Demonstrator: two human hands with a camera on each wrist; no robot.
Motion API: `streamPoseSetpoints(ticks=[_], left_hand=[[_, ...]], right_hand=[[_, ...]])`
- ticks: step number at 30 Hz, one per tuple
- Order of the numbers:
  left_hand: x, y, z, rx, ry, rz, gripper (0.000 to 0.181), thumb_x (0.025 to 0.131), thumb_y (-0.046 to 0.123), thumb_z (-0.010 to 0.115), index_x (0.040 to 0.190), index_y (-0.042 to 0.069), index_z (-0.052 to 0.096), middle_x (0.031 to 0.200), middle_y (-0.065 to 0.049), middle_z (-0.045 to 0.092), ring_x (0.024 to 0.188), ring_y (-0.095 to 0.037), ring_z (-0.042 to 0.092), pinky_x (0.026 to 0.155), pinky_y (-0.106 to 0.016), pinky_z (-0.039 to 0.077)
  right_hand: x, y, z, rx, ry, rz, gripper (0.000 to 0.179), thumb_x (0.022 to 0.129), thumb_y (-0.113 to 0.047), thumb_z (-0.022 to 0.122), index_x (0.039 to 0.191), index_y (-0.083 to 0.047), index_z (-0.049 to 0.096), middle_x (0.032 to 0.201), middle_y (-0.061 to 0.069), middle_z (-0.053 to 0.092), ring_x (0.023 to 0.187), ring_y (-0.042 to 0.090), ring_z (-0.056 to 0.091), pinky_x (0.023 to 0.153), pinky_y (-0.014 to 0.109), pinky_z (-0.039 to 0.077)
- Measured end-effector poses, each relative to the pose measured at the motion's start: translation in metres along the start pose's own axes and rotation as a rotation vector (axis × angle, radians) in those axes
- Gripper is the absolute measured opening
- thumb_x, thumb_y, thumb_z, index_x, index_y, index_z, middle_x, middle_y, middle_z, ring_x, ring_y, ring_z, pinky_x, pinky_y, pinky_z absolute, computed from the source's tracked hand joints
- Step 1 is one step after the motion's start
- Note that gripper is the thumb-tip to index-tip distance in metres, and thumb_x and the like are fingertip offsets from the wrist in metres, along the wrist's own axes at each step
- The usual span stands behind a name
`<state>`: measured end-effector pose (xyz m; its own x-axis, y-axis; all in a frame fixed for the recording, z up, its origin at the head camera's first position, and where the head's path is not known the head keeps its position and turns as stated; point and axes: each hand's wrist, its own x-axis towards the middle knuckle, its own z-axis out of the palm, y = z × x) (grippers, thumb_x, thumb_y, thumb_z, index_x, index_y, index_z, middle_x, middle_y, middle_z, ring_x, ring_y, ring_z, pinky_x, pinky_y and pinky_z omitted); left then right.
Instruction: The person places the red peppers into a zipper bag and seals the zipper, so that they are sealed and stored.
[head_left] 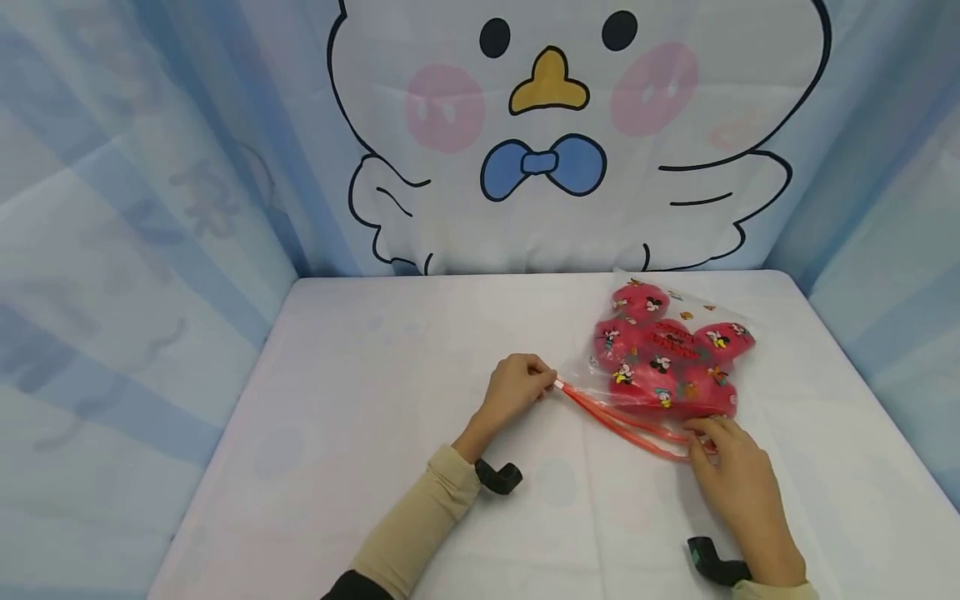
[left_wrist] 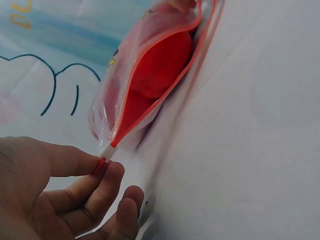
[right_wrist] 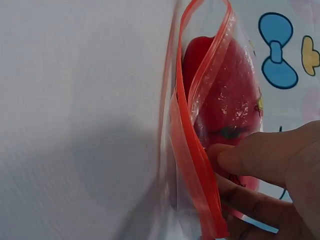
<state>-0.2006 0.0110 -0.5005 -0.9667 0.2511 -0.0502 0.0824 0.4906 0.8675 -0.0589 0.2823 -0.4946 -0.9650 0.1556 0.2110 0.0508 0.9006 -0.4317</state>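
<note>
A clear zip bag (head_left: pixel 705 312) printed with cartoon figures lies on the right part of the table, holding several rounded red things (left_wrist: pixel 160 65) whose kind I cannot tell. Its mouth, edged by a red zip strip (right_wrist: pixel 192 135), gapes towards me. At the left end of that strip, my left hand (head_left: pixel 517 387) pinches the white slider (left_wrist: pixel 108 152) and red end between thumb and forefinger. My right hand (head_left: pixel 738 475) grips the bag by its right end near the strip, thumb on the film; some of its fingers are partly hidden behind the bag.
The white table (head_left: pixel 360 433) has its far edge against a curtain (head_left: pixel 540 225) with a cartoon duck. More patterned curtains (head_left: pixel 112 292) hang at both sides. A black wrist mount (head_left: pixel 498 477) sticks out at each wrist.
</note>
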Motion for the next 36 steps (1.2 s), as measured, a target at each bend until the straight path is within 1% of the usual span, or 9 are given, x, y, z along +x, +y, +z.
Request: streamPoseSetpoints(ticks=[5, 10, 14, 17, 20, 23, 25, 32, 36], left_hand=[[-0.018, 0.004, 0.007, -0.091, -0.068, -0.019, 0.019, 0.098, 0.021, 0.07, 0.088, 0.007, 0.075, 0.071, -0.006, 0.072, 0.051, -0.008, 0.055, 0.047, -0.02, 0.048], [-0.032, 0.005, 0.012, -0.176, -0.146, -0.058, 0.02, 0.1, 0.02, 0.068, 0.09, 0.004, 0.073, 0.071, -0.006, 0.07, 0.051, -0.009, 0.058, 0.048, -0.024, 0.055], [-0.041, 0.008, 0.018, -0.251, -0.218, -0.107, 0.018, 0.099, 0.017, 0.069, 0.09, 0.002, 0.073, 0.073, -0.007, 0.071, 0.052, -0.011, 0.061, 0.047, -0.023, 0.054], [-0.046, 0.01, 0.021, -0.288, -0.263, -0.146, 0.017, 0.098, 0.015, 0.07, 0.092, 0.001, 0.074, 0.075, -0.008, 0.073, 0.054, -0.012, 0.062, 0.046, -0.022, 0.052], [-0.049, 0.013, 0.022, -0.28, -0.291, -0.162, 0.016, 0.098, 0.015, 0.07, 0.092, 0.0, 0.074, 0.077, -0.01, 0.074, 0.055, -0.013, 0.061, 0.046, -0.022, 0.052], [-0.051, 0.014, 0.022, -0.281, -0.333, -0.164, 0.017, 0.099, 0.015, 0.07, 0.094, -0.001, 0.074, 0.078, -0.01, 0.073, 0.056, -0.013, 0.06, 0.046, -0.022, 0.051], [-0.053, 0.013, 0.023, -0.285, -0.372, -0.164, 0.017, 0.099, 0.015, 0.07, 0.096, -0.002, 0.073, 0.077, -0.009, 0.071, 0.056, -0.013, 0.06, 0.047, -0.021, 0.05], [-0.055, 0.011, 0.024, -0.291, -0.448, -0.138, 0.019, 0.1, 0.015, 0.067, 0.096, -0.004, 0.072, 0.071, -0.003, 0.064, 0.054, -0.012, 0.058, 0.046, -0.021, 0.047], [-0.054, 0.009, 0.023, -0.241, -0.471, -0.097, 0.019, 0.1, 0.017, 0.067, 0.092, -0.001, 0.071, 0.067, -0.002, 0.063, 0.054, -0.011, 0.057, 0.046, -0.02, 0.046]], right_hand=[[0.005, 0.008, -0.005, -0.016, 0.071, -0.008, 0.021, 0.093, -0.005, 0.069, 0.112, 0.001, 0.073, 0.123, 0.034, 0.064, 0.112, 0.055, 0.06, 0.089, 0.075, 0.047], [-0.001, 0.008, -0.012, -0.025, 0.027, 0.088, 0.023, 0.097, -0.009, 0.065, 0.117, 0.0, 0.072, 0.122, 0.033, 0.064, 0.105, 0.048, 0.061, 0.084, 0.068, 0.05], [-0.016, -0.001, -0.015, 0.018, -0.001, 0.177, 0.027, 0.1, -0.011, 0.061, 0.123, 0.0, 0.07, 0.122, 0.03, 0.066, 0.107, 0.045, 0.06, 0.087, 0.065, 0.051], [-0.03, -0.011, -0.012, 0.073, 0.027, 0.228, 0.027, 0.1, -0.011, 0.061, 0.124, -0.001, 0.07, 0.119, 0.025, 0.069, 0.105, 0.039, 0.063, 0.085, 0.052, 0.055], [-0.041, -0.022, -0.005, 0.146, 0.032, 0.244, 0.025, 0.1, -0.012, 0.064, 0.122, -0.005, 0.073, 0.113, 0.017, 0.074, 0.093, 0.017, 0.066, 0.076, 0.026, 0.054], [-0.048, -0.029, 0.004, 0.307, -0.05, 0.257, 0.025, 0.103, -0.017, 0.065, 0.124, -0.007, 0.073, 0.112, 0.012, 0.077, 0.085, -0.003, 0.063, 0.068, 0.012, 0.051], [-0.049, -0.033, 0.009, 0.453, -0.138, 0.28, 0.027, 0.105, -0.018, 0.063, 0.128, -0.006, 0.07, 0.112, 0.011, 0.077, 0.082, -0.007, 0.062, 0.068, 0.015, 0.054], [-0.046, -0.048, 0.025, 0.938, -0.411, 0.493, 0.049, 0.108, -0.029, 0.059, 0.146, 0.001, 0.053, 0.112, 0.001, 0.075, 0.092, 0.011, 0.068, 0.08, 0.029, 0.063], [-0.042, -0.056, 0.033, 1.155, -0.487, 0.551, 0.047, 0.109, -0.033, 0.055, 0.143, 0.0, 0.056, 0.114, -0.002, 0.074, 0.095, 0.011, 0.068, 0.084, 0.027, 0.062]])
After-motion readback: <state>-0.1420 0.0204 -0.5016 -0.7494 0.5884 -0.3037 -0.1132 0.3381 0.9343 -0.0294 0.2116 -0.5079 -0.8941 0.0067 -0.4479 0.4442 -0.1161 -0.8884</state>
